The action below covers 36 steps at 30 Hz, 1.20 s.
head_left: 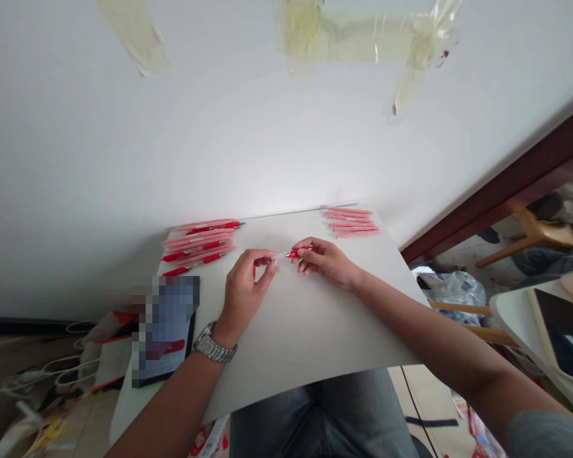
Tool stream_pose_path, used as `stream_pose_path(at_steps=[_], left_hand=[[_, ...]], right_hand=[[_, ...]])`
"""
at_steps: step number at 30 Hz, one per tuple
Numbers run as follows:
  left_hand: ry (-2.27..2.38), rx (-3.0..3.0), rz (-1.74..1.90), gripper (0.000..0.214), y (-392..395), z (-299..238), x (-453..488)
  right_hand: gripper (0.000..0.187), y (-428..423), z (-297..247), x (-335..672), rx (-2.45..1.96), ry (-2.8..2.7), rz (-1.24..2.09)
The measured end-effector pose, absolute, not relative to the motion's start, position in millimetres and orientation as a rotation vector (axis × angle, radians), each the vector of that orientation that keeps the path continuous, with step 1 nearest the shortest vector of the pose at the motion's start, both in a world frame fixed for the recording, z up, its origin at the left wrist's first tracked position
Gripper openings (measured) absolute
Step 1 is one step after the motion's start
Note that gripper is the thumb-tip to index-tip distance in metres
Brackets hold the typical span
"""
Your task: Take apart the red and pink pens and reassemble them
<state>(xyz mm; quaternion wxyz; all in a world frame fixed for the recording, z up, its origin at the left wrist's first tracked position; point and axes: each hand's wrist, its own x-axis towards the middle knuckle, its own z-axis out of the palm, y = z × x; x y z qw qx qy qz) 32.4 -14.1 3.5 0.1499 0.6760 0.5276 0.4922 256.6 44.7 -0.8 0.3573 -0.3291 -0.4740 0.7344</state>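
Over the middle of the white table (315, 331), both hands meet at one red pen (293, 254). My right hand (322, 259) grips its red part, with thumb and fingers closed round it. My left hand (252, 273) pinches the clear end (280, 256) that points left. Whether this clear end is a barrel or a thin sleeve I cannot tell. A small red and yellow piece (254, 272) shows at my left palm; how it is held is hidden. A metal watch (214, 345) is on my left wrist.
Pink-sleeved pens (200, 238) and bare red pens (176, 271) lie at the back left. More pink-sleeved pens (353, 227) are at the back right. A tablet, partly blurred out (167, 331), lies at the left edge. The wall (267, 140) borders the table's back.
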Motion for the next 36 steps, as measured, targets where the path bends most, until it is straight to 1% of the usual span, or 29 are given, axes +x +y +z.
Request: stream_pose_path(at_steps=[9, 12, 18, 23, 36], left_hand=[[1.431, 2.016, 1.382, 0.011, -16.3, 3.4, 32.9], [1.462, 1.959, 1.429, 0.011, -16.0, 5.6, 32.3], [1.578, 1.813, 1.496, 0.017, -12.2, 3.8, 24.6], [1.565, 1.7, 1.536, 0.018, -10.0, -0.4, 22.2], [1.561, 1.64, 1.507, 0.02, -11.5, -1.5, 24.3]], right_hand=[[0.042, 48.3, -2.1, 254.7, -0.833, -1.184, 1.831], [0.042, 50.7, -4.6, 256.1, -0.866, -1.235, 1.722], [0.045, 56.9, -5.2, 264.3, -0.986, -1.476, 1.43], [0.042, 57.7, -5.9, 267.5, -1.08, -1.645, 1.283], [0.039, 57.9, -6.6, 267.1, -1.147, -1.707, 1.214]])
